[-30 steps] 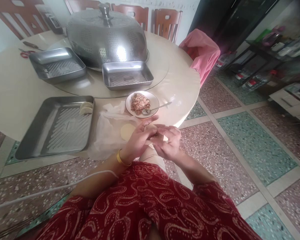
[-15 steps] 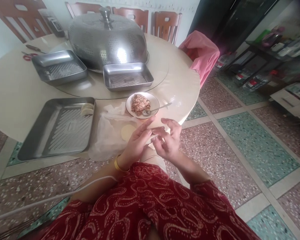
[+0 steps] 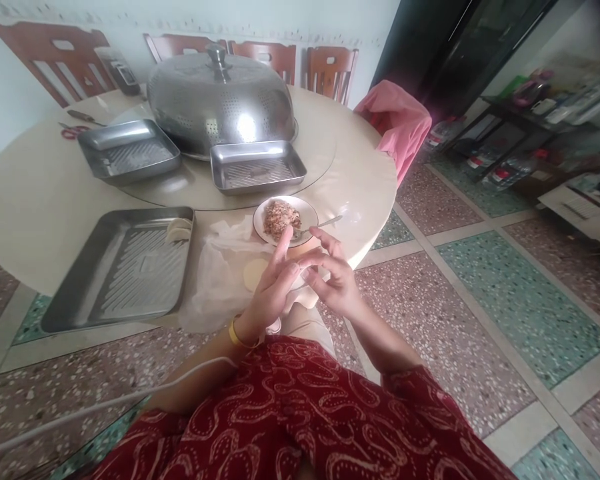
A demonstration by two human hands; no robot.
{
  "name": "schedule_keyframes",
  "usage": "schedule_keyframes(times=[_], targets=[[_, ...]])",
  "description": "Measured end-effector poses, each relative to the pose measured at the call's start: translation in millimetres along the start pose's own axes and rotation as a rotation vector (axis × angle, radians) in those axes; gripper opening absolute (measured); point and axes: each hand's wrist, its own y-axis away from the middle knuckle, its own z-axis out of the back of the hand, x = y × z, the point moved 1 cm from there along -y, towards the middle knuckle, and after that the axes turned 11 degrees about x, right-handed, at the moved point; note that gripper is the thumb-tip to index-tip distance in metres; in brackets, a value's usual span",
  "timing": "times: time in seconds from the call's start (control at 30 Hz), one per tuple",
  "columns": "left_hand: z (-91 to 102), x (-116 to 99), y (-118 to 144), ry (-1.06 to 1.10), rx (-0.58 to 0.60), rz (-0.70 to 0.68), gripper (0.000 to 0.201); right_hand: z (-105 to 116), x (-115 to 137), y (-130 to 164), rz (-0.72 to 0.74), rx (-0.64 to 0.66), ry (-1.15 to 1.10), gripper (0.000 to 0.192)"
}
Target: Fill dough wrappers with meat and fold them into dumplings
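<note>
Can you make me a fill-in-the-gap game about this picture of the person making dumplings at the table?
1. The white plate holds minced filling and a metal ____.
2. The finished dumplings lie in a corner of the nearest metal ____.
3. The left hand wears a yellow ____ on its wrist.
4. A pink cloth hangs over a ____ beside the table.

Missing words: spoon, tray, bangle, chair.

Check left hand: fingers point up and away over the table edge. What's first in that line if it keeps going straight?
Likely the white plate of minced filling: the left hand has its fingertips just short of the near rim. Depth is unclear; it may pass above the rim and meet the filling first.
</note>
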Motion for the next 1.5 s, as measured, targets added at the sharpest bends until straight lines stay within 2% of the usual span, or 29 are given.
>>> schedule_keyframes(times=[0.1,0.17,0.37,0.5,0.57,0.7,0.87,1.0,1.07,1.2,1.33,1.5], targets=[[0.0,-3,-1,-0.129,0.063,-0.164,0.062,-3,-2,-1,-0.017,-0.010,-0.112,0.006],[1.6,-6,0,-0.208,0.065,-0.189,0.055,-5,-4,-1,-0.027,-0.016,-0.185,0.006],[12.8,-16,5,-0.588,-0.113,-0.259,0.035,-14,-6,2,-0.109,-0.003,-0.343,0.009],[21.8,-15,8,-0.787,-0.223,-0.224,0.014,-18,-3,5,-0.176,0.048,-0.357,0.010],[25.9,-12,9,-0.837,-0.238,-0.207,0.011,-20,-3,6,-0.204,0.072,-0.374,0.013],[30.5,-9,11,-0.862,-0.228,-0.196,0.013,-23,-3,7,-0.233,0.099,-0.462,0.023],[34.4,-16,14,-0.818,-0.185,-0.131,0.015,-22,-5,6,-0.199,0.029,-0.490,0.011],[42.2,-26,16,-0.873,-0.184,-0.076,0.015,-20,-6,6,-0.219,0.035,-0.510,0.009],[44.7,-30,15,-0.915,-0.133,-0.069,0.014,-20,-6,5,-0.211,0.045,-0.501,0.008],[44.4,-37,15,-1.010,-0.019,-0.099,0.014,-21,-6,4,-0.189,0.057,-0.478,0.007],[43.6,-39,15,-1.083,0.001,-0.134,0.011,-22,-5,3,-0.197,0.073,-0.456,0.009],[45.2,-36,16,-1.038,0.021,-0.193,0.009,-23,-3,1,-0.205,0.088,-0.401,0.006]])
